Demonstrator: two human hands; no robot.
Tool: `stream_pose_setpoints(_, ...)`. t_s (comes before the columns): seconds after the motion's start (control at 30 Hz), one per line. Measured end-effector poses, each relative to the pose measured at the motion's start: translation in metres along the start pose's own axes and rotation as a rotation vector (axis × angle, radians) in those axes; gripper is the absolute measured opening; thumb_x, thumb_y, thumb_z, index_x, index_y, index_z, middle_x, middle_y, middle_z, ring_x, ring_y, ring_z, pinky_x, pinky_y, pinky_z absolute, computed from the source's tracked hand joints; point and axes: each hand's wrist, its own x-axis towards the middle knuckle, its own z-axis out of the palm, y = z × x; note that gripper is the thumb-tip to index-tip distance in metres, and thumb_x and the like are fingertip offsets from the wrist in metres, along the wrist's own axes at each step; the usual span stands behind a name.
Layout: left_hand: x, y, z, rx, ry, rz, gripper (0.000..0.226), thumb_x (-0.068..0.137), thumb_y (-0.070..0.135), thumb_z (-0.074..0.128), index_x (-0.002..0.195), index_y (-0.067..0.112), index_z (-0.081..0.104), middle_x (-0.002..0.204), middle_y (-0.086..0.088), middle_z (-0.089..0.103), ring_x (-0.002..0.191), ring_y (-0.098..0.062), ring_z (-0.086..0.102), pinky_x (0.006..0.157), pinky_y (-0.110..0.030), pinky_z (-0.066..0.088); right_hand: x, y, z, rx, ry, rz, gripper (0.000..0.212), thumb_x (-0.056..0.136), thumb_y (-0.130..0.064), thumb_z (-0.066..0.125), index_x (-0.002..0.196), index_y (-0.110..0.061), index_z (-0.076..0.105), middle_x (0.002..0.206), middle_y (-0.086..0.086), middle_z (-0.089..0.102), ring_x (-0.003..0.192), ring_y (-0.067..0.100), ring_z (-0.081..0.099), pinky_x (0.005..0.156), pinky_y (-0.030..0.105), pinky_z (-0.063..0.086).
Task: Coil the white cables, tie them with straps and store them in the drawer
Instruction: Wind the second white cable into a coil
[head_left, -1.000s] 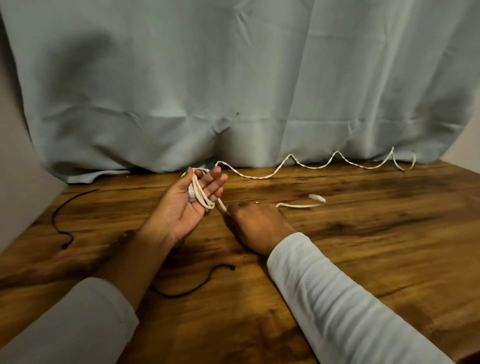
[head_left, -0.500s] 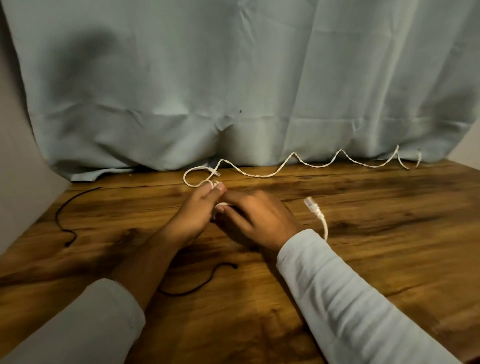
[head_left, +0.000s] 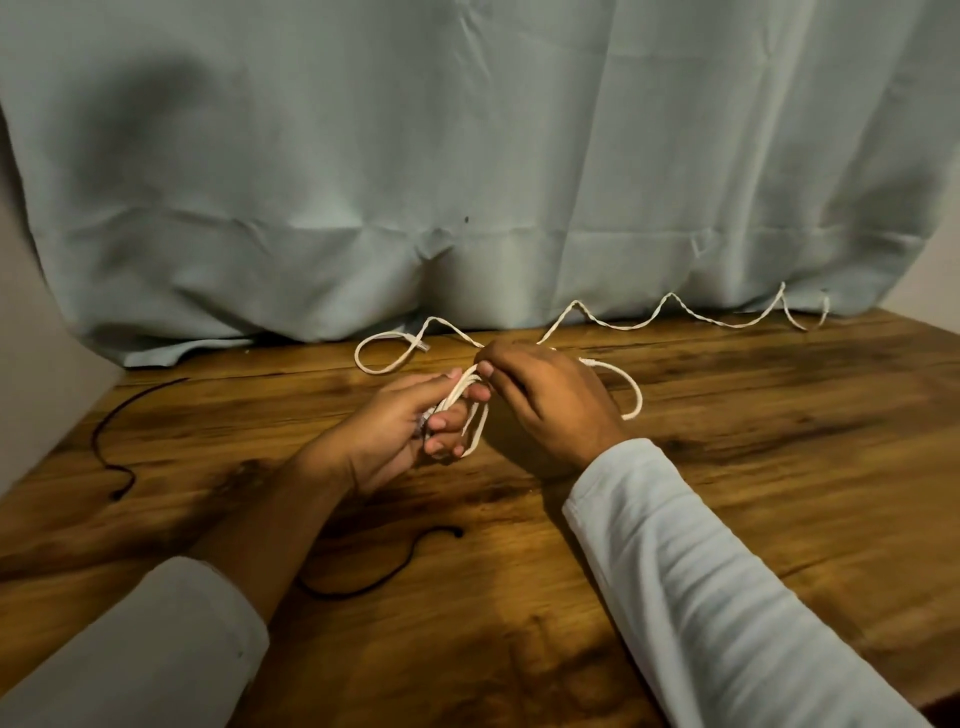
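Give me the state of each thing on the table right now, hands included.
White cable, partly coiled on the left hand, tail loose on the table.
Left hand, grips the loops.
Right hand, pinches the cable above them.
Second white cable, uncoiled along the curtain.
Left black strap, loose, unused.
Near black strap, loose, unused.

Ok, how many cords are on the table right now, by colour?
White cables: 2 (coiled cable, loose cable by the curtain)
Black cords: 2 (left cord, near cord)
Total: 4
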Motion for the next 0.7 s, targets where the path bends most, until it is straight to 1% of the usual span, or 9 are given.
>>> stream_pose_setpoints(0.13,-0.001,0.003,0.000,-0.193,-0.047,-0.036,0.026,0.103,0.033,0.046,0.088,0.013,0.054,0.052,0.006,0.034,0.040,-0.007,0.034,0.063,-0.029,0.047,-0.004,-0.003,0.000,0.046,0.012,0.059,0.025,0.110,-0.041,0.037,0.109,-0.028,0.059,0.098,-0.004,0.069,0.085,0.018,0.060,0.068,0.033,0.038)
stream_pose_setpoints(0.23,0.001,0.007,-0.004,-0.415,-0.070,0.009,0.028,0.105,0.035,0.043,0.086,0.017,0.054,0.049,0.008,0.037,0.039,-0.004,0.035,0.062,-0.024,0.048,-0.005,0.006,0.011,-0.058,-0.037,0.114,0.028,0.110,-0.042,0.032,0.125,-0.029,0.052,0.106,0.004,0.072,0.093,0.031,0.066,0.072,0.037,0.042)
stream_pose_setpoints(0.33,0.003,0.013,-0.010,-0.601,-0.017,0.086,0.031,0.106,0.035,0.042,0.084,0.019,0.058,0.057,0.009,0.052,0.043,-0.002,0.045,0.064,-0.023,0.051,-0.004,0.001,0.026,-0.210,-0.172,0.103,0.056,0.106,-0.037,0.038,0.158,-0.023,0.024,0.132,0.013,0.066,0.115,0.037,0.063,0.096,0.050,0.043)
stream_pose_setpoints(0.4,0.003,0.015,-0.014,-0.688,0.074,0.115,0.030,0.105,0.034,0.045,0.085,0.018,0.061,0.072,0.008,0.066,0.053,-0.003,0.060,0.066,-0.026,0.058,-0.001,-0.012,0.034,-0.325,-0.290,0.099,0.076,0.100,-0.031,0.046,0.164,-0.019,0.006,0.146,0.016,0.056,0.126,0.038,0.058,0.103,0.054,0.039)
stream_pose_setpoints(0.43,0.003,0.016,-0.015,-0.713,0.124,0.138,0.030,0.105,0.034,0.046,0.086,0.017,0.061,0.080,0.005,0.072,0.061,-0.006,0.068,0.069,-0.028,0.061,0.000,-0.019,0.038,-0.374,-0.313,0.081,0.079,0.100,-0.030,0.048,0.164,-0.018,0.004,0.146,0.017,0.055,0.127,0.038,0.057,0.105,0.054,0.038)
stream_pose_setpoints(0.47,0.003,0.017,-0.017,-0.725,0.172,0.170,0.029,0.105,0.033,0.046,0.087,0.016,0.062,0.088,0.001,0.076,0.069,-0.009,0.073,0.073,-0.031,0.063,0.000,-0.024,0.040,-0.407,-0.310,0.054,0.077,0.100,-0.029,0.050,0.163,-0.017,0.008,0.143,0.017,0.057,0.125,0.039,0.058,0.105,0.053,0.039)
stream_pose_setpoints(0.53,0.004,0.018,-0.018,-0.721,0.245,0.239,0.030,0.106,0.031,0.044,0.087,0.015,0.060,0.099,-0.007,0.079,0.086,-0.017,0.078,0.086,-0.036,0.062,0.001,-0.032,0.042,-0.414,-0.256,-0.034,0.063,0.098,-0.025,0.052,0.156,-0.013,0.030,0.133,0.017,0.063,0.116,0.039,0.062,0.100,0.050,0.044)
stream_pose_setpoints(0.6,0.006,0.019,-0.019,-0.688,0.281,0.278,0.031,0.107,0.030,0.041,0.085,0.016,0.058,0.107,-0.012,0.078,0.098,-0.023,0.077,0.101,-0.039,0.055,0.001,-0.038,0.042,-0.366,-0.233,-0.128,0.040,0.095,-0.020,0.056,0.134,-0.011,0.053,0.117,0.016,0.069,0.105,0.039,0.065,0.091,0.046,0.048)
stream_pose_setpoints(0.7,0.011,0.014,-0.025,-0.564,0.309,0.287,0.033,0.109,0.031,0.037,0.086,0.018,0.057,0.114,-0.015,0.076,0.107,-0.027,0.074,0.109,-0.042,0.047,-0.001,-0.045,0.041,-0.280,-0.195,-0.245,0.017,0.093,-0.019,0.058,0.108,-0.012,0.063,0.097,0.013,0.071,0.087,0.037,0.067,0.070,0.038,0.042)
